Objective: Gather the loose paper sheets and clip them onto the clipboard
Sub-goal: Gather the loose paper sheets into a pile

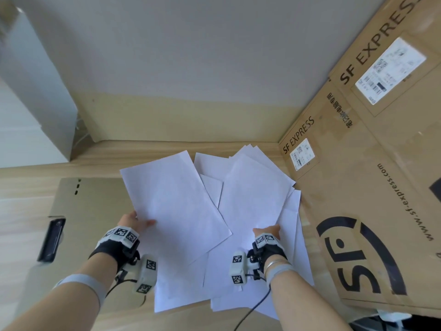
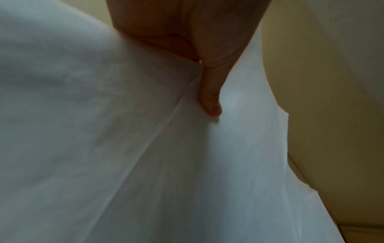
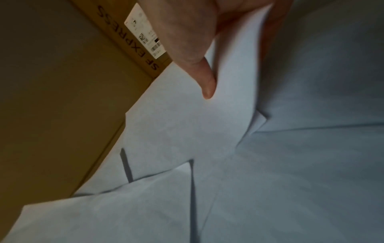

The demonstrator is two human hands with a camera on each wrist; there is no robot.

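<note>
Several loose white paper sheets [image 1: 238, 283] lie overlapping on the wooden table [image 1: 21, 211]. My left hand [image 1: 140, 220] pinches the lower left edge of one large sheet [image 1: 174, 199], which is lifted above the others; the thumb [image 2: 209, 98] lies on top of it. My right hand [image 1: 269, 229] pinches another sheet [image 1: 253, 194] at its near edge, with the thumb [image 3: 205, 82] on the paper and fingers behind it. The brown clipboard [image 1: 95, 204] lies flat at the left, partly under the papers, with its black clip [image 1: 51, 237] at the left end.
Large SF Express cardboard boxes [image 1: 370, 187] stand close along the right side, touching the paper pile. A white box [image 1: 31, 91] stands at the back left. The wall [image 1: 191, 68] rises behind the table. A black cable [image 1: 253, 309] runs from my right wrist.
</note>
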